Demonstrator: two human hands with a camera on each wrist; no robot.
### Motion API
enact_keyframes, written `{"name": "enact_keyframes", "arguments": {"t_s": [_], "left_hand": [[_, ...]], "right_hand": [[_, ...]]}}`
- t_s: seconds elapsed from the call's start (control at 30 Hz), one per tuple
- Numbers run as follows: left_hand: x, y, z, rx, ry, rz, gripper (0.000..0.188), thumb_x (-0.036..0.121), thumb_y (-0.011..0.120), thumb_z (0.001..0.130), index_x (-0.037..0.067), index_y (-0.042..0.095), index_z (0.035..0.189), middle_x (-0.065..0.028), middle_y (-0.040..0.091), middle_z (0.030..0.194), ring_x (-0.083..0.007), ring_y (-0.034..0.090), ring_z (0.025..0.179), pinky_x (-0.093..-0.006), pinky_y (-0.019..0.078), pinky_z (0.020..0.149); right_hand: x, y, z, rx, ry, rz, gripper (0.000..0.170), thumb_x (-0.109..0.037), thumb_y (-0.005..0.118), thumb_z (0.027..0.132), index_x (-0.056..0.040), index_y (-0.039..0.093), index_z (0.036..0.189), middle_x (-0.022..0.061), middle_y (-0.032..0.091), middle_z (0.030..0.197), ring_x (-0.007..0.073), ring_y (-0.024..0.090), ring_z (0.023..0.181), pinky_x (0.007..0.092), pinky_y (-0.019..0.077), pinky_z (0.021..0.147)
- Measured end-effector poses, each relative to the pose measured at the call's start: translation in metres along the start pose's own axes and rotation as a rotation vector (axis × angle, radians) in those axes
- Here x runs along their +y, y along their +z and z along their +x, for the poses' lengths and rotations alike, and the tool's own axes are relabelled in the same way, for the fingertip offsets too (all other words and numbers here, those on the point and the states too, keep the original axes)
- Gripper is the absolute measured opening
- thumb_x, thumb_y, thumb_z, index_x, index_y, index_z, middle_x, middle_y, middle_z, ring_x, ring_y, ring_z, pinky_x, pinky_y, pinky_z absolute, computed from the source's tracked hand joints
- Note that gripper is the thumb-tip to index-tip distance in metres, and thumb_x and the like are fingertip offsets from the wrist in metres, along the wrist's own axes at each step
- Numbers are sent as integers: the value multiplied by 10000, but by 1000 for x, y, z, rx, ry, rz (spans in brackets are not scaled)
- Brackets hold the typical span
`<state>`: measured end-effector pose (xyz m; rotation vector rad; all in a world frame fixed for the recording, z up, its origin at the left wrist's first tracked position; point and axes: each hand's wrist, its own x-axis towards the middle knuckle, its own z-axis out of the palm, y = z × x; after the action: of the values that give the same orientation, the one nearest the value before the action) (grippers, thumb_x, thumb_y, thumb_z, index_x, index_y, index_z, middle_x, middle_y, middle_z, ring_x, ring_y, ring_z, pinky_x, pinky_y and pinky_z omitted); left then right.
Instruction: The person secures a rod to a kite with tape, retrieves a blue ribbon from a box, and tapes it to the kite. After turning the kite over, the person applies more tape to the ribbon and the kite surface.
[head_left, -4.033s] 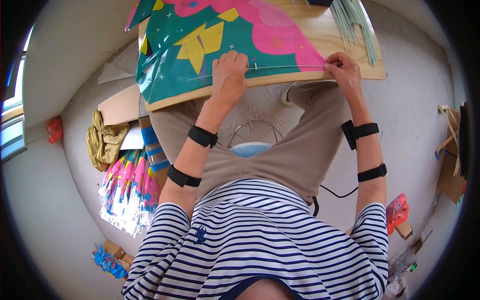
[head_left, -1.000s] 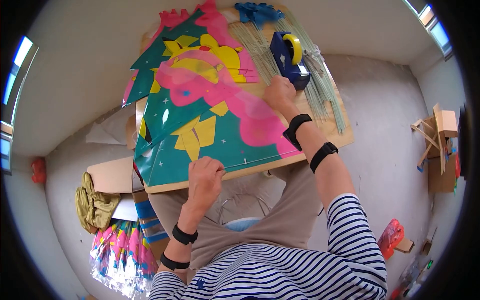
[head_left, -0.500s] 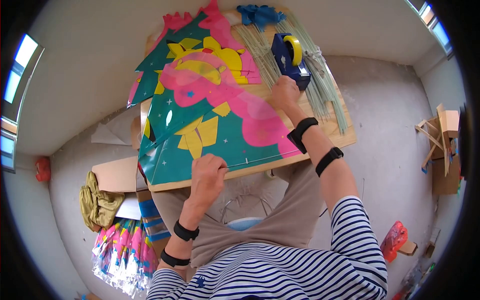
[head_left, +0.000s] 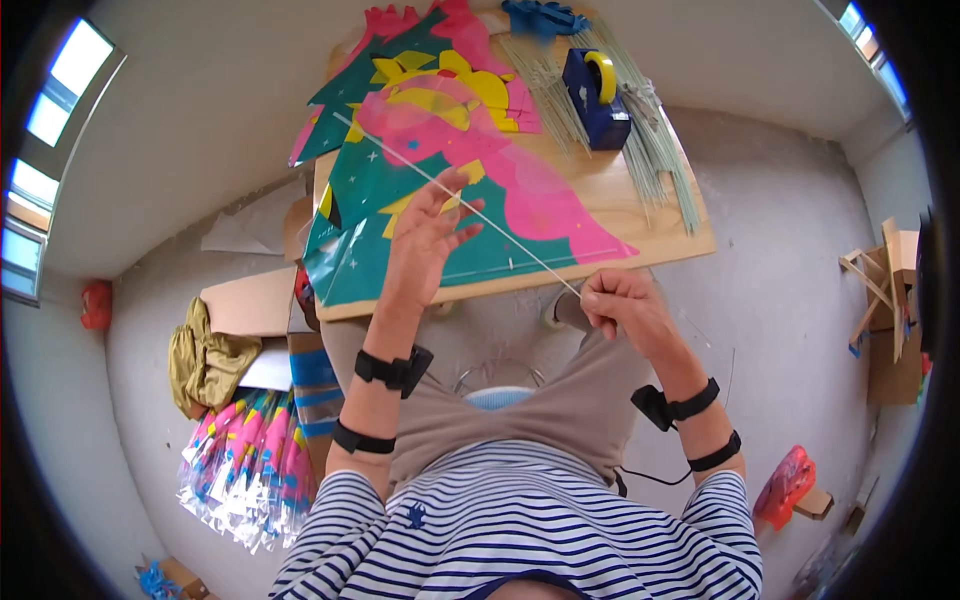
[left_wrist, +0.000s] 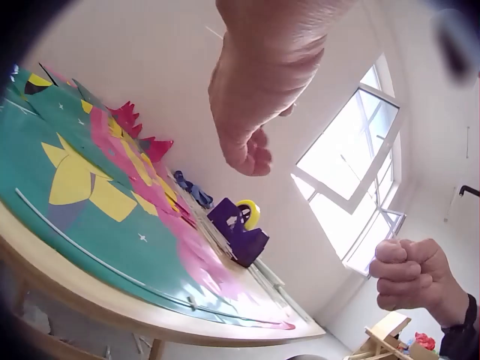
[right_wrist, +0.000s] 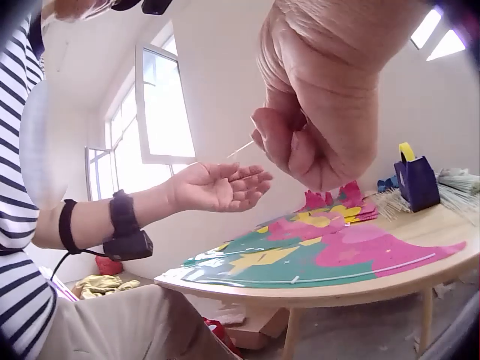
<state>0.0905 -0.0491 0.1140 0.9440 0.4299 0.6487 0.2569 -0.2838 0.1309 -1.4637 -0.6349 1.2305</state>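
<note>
My right hand (head_left: 635, 308) is in front of the table's near right edge, its thumb and fingers pinching one end of a thin white rod (head_left: 525, 248). The rod slants up and leftward over a glossy printed sheet (head_left: 470, 255) of green, pink and yellow. My left hand (head_left: 425, 245) is palm up, fingers loosely spread, and the rod crosses its fingers in the head view. In the right wrist view the left palm (right_wrist: 221, 191) faces up below the rod. Another thin white rod (left_wrist: 105, 266) with a small white piece on it lies along the sheet's near edge.
At the back right stands a blue tape dispenser (head_left: 597, 105) with yellow tape, among bundles of pale rods (head_left: 650, 150). A blue crumpled item (head_left: 545, 18) lies behind. On the left are a cardboard box (head_left: 250, 300), gold cloth (head_left: 205, 360) and a pile of folded prints (head_left: 250, 450).
My right hand has come from beside the tape dispenser to the table's near edge, now holding a rod. The left hand has risen over the sheet and turned palm up, its fingers uncurled.
</note>
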Motion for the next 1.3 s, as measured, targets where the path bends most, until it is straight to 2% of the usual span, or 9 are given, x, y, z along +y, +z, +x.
{"name": "enact_keyframes", "arguments": {"t_s": [0.17,0.47,0.67,0.83,0.97,1.07,1.1,1.2,1.3], "left_hand": [[8,3,-28,-145,-20,-32,276,-18,530,877,-25,611,1140,-155,699,1021,-246,691,956,-375,578,895],[22,7,-53,-133,7,40,110,63,634,931,11,646,1027,-106,708,951,-185,700,883,-314,585,834],[9,3,-49,-46,-2,120,110,131,686,939,33,636,934,-61,683,866,-108,645,733,-239,550,705],[-3,-9,-36,24,-47,92,64,82,644,951,43,601,924,-78,670,852,-150,635,739,-263,538,697],[-8,-15,-31,74,-62,104,31,67,596,966,43,591,947,-85,670,871,-157,639,770,-279,541,718],[-8,-29,-29,115,-71,103,32,62,574,970,35,584,957,-93,664,878,-156,635,767,-277,539,716],[-8,-35,-28,128,-78,98,40,69,587,965,31,586,952,-92,665,881,-151,635,759,-267,540,710],[-8,-45,-30,134,-101,100,45,64,594,953,23,580,941,-104,660,894,-148,628,749,-261,539,698],[-9,-49,-35,155,-130,107,47,53,591,945,16,572,923,-117,656,889,-157,624,739,-266,531,699]], "right_hand": [[9,9,-37,81,-56,-38,131,-128,641,929,-38,649,834,-12,578,681,31,505,559,180,410,495],[2,21,-58,103,-116,-172,121,-101,621,932,-28,633,836,-14,564,681,32,500,580,186,410,500],[13,22,-55,124,-99,-147,106,-88,637,924,-31,633,835,-16,566,671,39,498,561,197,405,494],[22,14,-44,108,-36,-188,98,-96,647,922,-28,641,852,-10,577,697,45,513,584,206,423,513],[25,12,-31,-73,-4,-170,130,-144,645,939,-22,663,895,10,615,749,63,557,608,216,472,559],[13,-13,-4,-254,196,-151,149,-166,645,946,-21,674,928,21,636,772,69,588,643,231,501,592],[24,-29,16,-199,162,-118,159,-175,655,941,-19,685,958,33,655,792,84,613,656,240,514,613],[40,-92,104,291,-49,-211,240,-213,630,964,-5,663,1080,32,645,803,107,647,703,251,532,666],[-1,-133,172,654,-151,-158,293,-208,637,953,0,628,1159,51,636,891,131,638,714,276,543,675]]}}
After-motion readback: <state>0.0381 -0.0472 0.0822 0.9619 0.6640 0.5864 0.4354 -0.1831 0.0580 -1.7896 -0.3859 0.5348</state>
